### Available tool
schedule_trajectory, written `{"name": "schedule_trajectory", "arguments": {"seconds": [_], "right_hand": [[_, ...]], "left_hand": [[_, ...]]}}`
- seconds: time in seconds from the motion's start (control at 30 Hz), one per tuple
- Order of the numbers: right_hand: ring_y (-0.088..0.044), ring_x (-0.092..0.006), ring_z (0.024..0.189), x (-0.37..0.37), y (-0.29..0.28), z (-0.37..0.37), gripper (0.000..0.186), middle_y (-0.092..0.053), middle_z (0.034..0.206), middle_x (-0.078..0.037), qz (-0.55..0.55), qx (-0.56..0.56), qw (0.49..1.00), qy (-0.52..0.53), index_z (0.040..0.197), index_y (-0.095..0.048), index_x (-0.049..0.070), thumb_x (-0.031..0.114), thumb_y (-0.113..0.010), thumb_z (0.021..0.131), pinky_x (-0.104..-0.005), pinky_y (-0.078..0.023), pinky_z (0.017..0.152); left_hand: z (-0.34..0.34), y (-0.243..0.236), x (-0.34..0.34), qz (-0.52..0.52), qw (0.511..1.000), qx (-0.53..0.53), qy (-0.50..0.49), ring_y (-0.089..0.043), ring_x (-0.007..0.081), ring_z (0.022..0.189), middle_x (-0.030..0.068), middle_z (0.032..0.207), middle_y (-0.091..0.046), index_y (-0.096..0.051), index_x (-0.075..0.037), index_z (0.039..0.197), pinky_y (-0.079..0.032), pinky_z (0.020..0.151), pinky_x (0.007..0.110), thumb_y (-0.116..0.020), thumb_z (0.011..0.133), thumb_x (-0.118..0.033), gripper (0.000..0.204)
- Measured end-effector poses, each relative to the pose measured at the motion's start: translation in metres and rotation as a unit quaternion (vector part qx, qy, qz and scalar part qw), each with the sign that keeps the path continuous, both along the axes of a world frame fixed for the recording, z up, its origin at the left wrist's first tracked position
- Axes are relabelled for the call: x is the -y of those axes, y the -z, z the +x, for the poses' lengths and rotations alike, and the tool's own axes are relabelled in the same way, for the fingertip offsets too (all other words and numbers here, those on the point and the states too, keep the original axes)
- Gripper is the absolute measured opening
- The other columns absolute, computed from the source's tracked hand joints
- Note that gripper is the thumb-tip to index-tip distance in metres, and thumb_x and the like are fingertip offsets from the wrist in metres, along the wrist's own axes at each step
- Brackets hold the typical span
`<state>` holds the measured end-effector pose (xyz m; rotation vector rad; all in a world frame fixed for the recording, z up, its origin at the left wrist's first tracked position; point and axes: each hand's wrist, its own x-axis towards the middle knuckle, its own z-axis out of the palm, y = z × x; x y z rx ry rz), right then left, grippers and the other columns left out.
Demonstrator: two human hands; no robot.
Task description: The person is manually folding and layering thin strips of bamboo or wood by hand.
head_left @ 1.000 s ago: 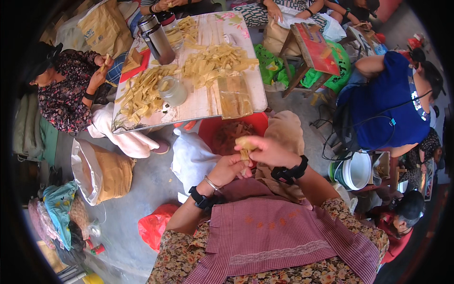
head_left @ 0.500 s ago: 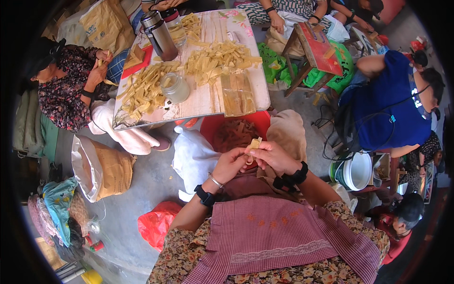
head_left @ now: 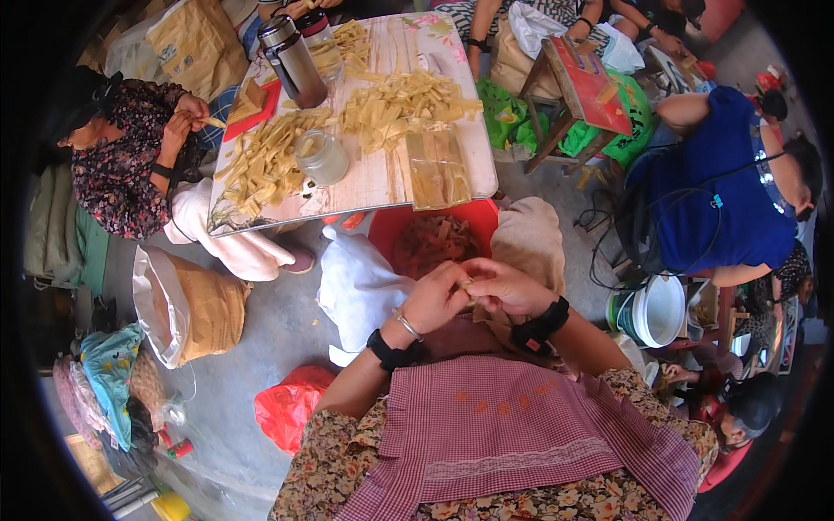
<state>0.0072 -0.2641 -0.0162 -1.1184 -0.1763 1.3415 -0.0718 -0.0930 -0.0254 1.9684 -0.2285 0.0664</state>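
Seen from the head camera: left hand (head_left: 436, 300) and right hand (head_left: 506, 288) meeting fingertip to fingertip, pinched together on a small pale yellow piece (head_left: 466, 282), just above the red basin (head_left: 390, 227) beside the low table (head_left: 380, 181).

Left hand (head_left: 437, 298) and right hand (head_left: 506, 287) pinching a small pale yellow strip (head_left: 466, 282) together, above a red plastic basin (head_left: 432, 239), beside a strip-covered pale worktop (head_left: 375, 178)
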Motion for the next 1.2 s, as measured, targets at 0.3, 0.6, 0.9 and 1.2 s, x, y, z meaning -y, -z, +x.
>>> {"name": "schedule_trajectory", "arguments": {"seconds": [0.3, 0.6, 0.9, 1.2], "right_hand": [[-0.056, -0.0296, 0.078, -0.013, 0.004, -0.022, 0.015, -0.056, 0.084, -0.015, -0.106, 0.657, 0.746, 0.029, 0.086, -0.056, -0.001, 0.007, -0.056, 0.073, -0.0339, -0.046, 0.066], [-0.056, -0.0169, 0.082, -0.005, 0.009, -0.017, 0.018, -0.055, 0.091, -0.005, -0.073, 0.246, 0.958, 0.125, 0.095, -0.06, -0.001, 0.012, -0.051, 0.085, -0.0278, -0.046, 0.074], [-0.053, -0.012, 0.096, 0.012, -0.016, -0.004, 0.028, -0.055, 0.107, -0.004, 0.086, -0.027, 0.996, 0.017, 0.115, -0.05, -0.002, 0.01, -0.048, 0.089, -0.0249, -0.043, 0.084], [-0.058, -0.0138, 0.082, -0.001, 0.015, -0.016, 0.023, -0.057, 0.098, -0.008, -0.002, 0.129, 0.991, 0.024, 0.106, -0.05, -0.005, 0.009, -0.042, 0.089, -0.0259, -0.049, 0.073]], "left_hand": [[-0.004, 0.025, 0.009, -0.067, 0.978, -0.173, -0.098, -0.058, 0.0358, 0.068, 0.0173, 0.072, -0.059, -0.053, -0.003, 0.083, -0.046, 0.061, 0.041, -0.057, 0.072, -0.017, 0.018], [0.0, 0.005, 0.013, 0.131, 0.975, 0.039, -0.175, -0.057, 0.0303, 0.067, 0.012, 0.077, -0.057, -0.05, -0.004, 0.085, -0.046, 0.058, 0.036, -0.061, 0.073, -0.009, 0.017], [-0.005, -0.008, 0.008, 0.111, 0.979, 0.137, -0.104, -0.056, 0.0286, 0.068, 0.0104, 0.075, -0.055, -0.053, -0.004, 0.084, -0.046, 0.057, 0.035, -0.062, 0.074, -0.007, 0.015], [-0.012, -0.004, 0.007, 0.282, 0.958, -0.025, -0.051, -0.058, 0.0315, 0.061, 0.0117, 0.065, -0.057, -0.059, -0.003, 0.083, -0.046, 0.054, 0.038, -0.06, 0.078, -0.026, 0.023]]}}
